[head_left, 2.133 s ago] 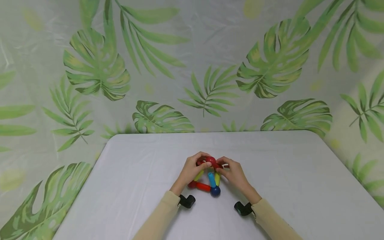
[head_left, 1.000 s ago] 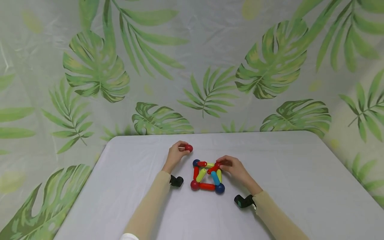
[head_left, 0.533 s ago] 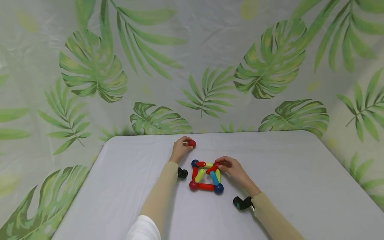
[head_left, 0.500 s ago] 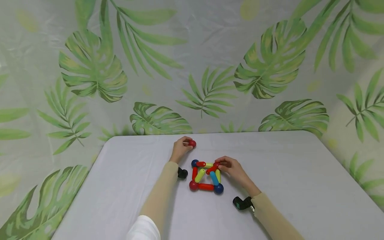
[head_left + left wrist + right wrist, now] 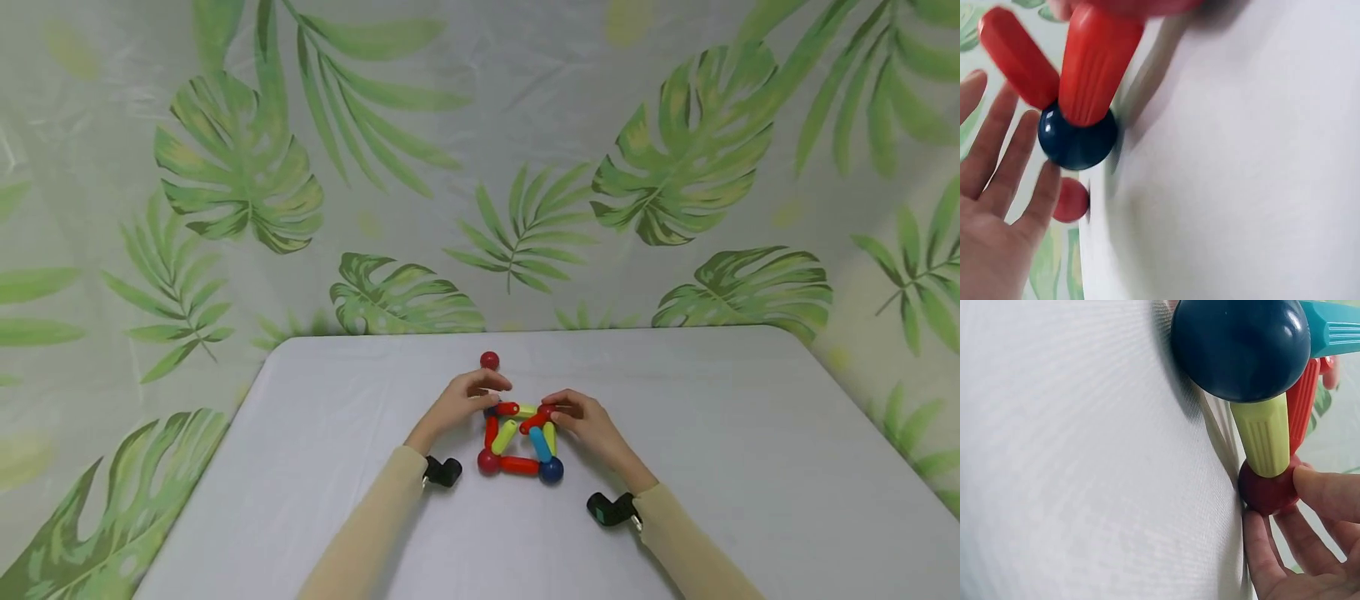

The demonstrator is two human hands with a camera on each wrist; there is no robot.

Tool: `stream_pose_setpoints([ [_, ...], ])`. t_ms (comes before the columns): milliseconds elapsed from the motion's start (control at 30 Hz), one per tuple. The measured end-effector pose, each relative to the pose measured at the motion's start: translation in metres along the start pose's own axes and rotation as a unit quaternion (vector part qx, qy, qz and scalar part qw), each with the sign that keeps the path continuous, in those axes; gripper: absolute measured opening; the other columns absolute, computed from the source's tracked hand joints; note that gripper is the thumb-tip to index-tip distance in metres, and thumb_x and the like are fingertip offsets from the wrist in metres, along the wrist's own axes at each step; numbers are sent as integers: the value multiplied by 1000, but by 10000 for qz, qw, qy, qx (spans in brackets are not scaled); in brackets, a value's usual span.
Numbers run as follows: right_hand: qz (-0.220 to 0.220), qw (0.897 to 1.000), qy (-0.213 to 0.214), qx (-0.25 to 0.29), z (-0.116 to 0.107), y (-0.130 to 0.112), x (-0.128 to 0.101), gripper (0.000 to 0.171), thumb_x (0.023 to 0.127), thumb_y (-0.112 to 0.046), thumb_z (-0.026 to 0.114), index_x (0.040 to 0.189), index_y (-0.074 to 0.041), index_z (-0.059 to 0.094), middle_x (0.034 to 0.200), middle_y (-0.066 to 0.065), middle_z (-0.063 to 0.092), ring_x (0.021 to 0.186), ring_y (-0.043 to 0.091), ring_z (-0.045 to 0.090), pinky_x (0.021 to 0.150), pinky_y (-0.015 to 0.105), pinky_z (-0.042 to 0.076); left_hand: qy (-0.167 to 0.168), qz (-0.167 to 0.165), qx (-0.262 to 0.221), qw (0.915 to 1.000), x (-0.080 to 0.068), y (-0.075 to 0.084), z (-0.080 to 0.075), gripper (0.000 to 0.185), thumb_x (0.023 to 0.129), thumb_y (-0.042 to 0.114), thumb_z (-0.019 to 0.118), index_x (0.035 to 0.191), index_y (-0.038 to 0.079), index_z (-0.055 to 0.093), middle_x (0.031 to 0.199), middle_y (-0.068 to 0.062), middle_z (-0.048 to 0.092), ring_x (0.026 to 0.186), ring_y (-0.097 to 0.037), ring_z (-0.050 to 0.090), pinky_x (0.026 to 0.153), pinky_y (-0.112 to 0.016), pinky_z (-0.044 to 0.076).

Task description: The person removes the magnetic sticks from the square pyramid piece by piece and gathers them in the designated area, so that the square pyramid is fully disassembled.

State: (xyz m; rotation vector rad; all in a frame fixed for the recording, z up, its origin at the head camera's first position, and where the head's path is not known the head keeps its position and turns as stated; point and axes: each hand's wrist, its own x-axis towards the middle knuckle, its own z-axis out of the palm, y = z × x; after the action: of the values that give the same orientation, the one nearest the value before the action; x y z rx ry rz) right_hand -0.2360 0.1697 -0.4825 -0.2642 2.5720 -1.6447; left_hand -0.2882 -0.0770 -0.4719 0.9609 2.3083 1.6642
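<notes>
Head view, where I read the table from left to right: the leaf-print sheet (image 5: pixel 401 296) filled the upper part of the picture, and below it lay the white table (image 5: pixel 352 392). A little left of the lower middle I had the left hand (image 5: pixel 457 403), its fingers loosely extended and wide of the thumb. My left wrist view showed those fingers spread beside the far blue ball (image 5: pixel 1079 142), where two red rods met; I could not tell whether they touched it. Just above this hand in the head view, a loose red ball (image 5: pixel 489 360) sat apart on the table.

Next came the ball-and-rod square (image 5: pixel 519 466), right of centre in the lower half. Its near red ball (image 5: pixel 488 462) stood at the lower left and its near blue ball (image 5: pixel 551 471) at the lower right, the latter bearing a slanted light-blue rod (image 5: pixel 539 444).

Farthest right, the right hand (image 5: pixel 590 423) pinched the far red ball (image 5: pixel 547 412), the square's upper-right corner, between thumb and fingers; I saw that grip in my right wrist view too.
</notes>
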Motion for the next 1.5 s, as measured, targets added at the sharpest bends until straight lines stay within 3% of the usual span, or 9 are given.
stream_pose_setpoints([
  [167, -33, 10000, -24, 4, -2, 2, 0, 22, 95, -6, 57, 116, -1, 61, 116, 15, 63, 107, 31, 58, 95, 46, 44, -494, 91, 332, 9982, -7, 6, 12, 21, 94, 2, 57, 115, 2, 61, 112, -10, 63, 108, -26, 55, 102, -44, 38],
  [467, -116, 9998, -93, 140, -2, 4, -1, 22, 94, -4, 58, 116, -2, 62, 118, 14, 62, 108, 31, 57, 96, 48, 43, 444, 27, 569, 9974, -3, 4, 18, 20, 95, 5, 57, 114, 6, 61, 111, -6, 64, 105, -21, 56, 94, -37, 45],
  [700, -7, 10000, 21, 97, -1, 3, -1, 22, 94, -2, 58, 115, -3, 63, 117, 13, 61, 108, 31, 56, 96, 46, 44, 1523, -314, 1337, 9787, -10, -4, -20, 20, 85, -2, 69, 103, 6, 68, 104, -8, 66, 97, -25, 59, 87, -38, 49],
  [800, 10, 10000, 71, 67, -1, 3, -1, 22, 94, -2, 58, 115, -3, 63, 117, 12, 62, 108, 31, 56, 95, 46, 44, 1649, -625, 1888, 9661, -15, -14, -46, 20, 81, -6, 71, 96, 8, 70, 99, -7, 67, 94, -24, 59, 86, -37, 47],
  [1033, -14, 10000, 40, 59, 1, 2, -1, 22, 94, -3, 59, 115, -3, 63, 117, 14, 62, 106, 31, 57, 93, 44, 46, 1265, -1490, 2357, 9520, -20, -32, -82, 20, 82, -9, 67, 96, 5, 68, 101, -11, 67, 100, -29, 58, 90, -44, 45],
  [1200, -62, 9999, 55, 67, 1, 2, -2, 22, 93, -3, 59, 115, -3, 64, 116, 13, 62, 106, 31, 57, 94, 45, 46, 1291, -1503, 2363, 9513, -22, -28, -82, 24, 83, -7, 68, 104, 4, 67, 113, -15, 63, 111, -34, 55, 95, -47, 42],
  [1333, -87, 9999, 36, 120, 1, 3, -1, 21, 94, -3, 59, 115, -2, 64, 116, 13, 62, 107, 30, 56, 95, 45, 45, 1172, -991, 1843, 9708, -28, -6, -71, 26, 85, -4, 68, 110, 2, 66, 118, -19, 59, 112, -37, 53, 94, -48, 43],
  [1433, -121, 9998, 2, 144, 0, -1, -4, 22, 94, -4, 58, 115, -1, 63, 116, 14, 62, 108, 31, 55, 96, 46, 44, 326, -546, 1026, 9927, -33, 18, -49, 29, 87, -3, 65, 116, -1, 62, 119, -21, 58, 107, -39, 55, 91, -45, 46],
  [1500, -172, 9997, -30, 171, 0, -1, -5, 22, 95, -4, 57, 116, -1, 62, 117, 14, 61, 108, 31, 55, 96, 46, 43, -432, -432, 569, 9965, -37, 32, -31, 33, 88, -3, 63, 121, -2, 59, 120, -20, 58, 105, -38, 55, 90, -42, 47],
])
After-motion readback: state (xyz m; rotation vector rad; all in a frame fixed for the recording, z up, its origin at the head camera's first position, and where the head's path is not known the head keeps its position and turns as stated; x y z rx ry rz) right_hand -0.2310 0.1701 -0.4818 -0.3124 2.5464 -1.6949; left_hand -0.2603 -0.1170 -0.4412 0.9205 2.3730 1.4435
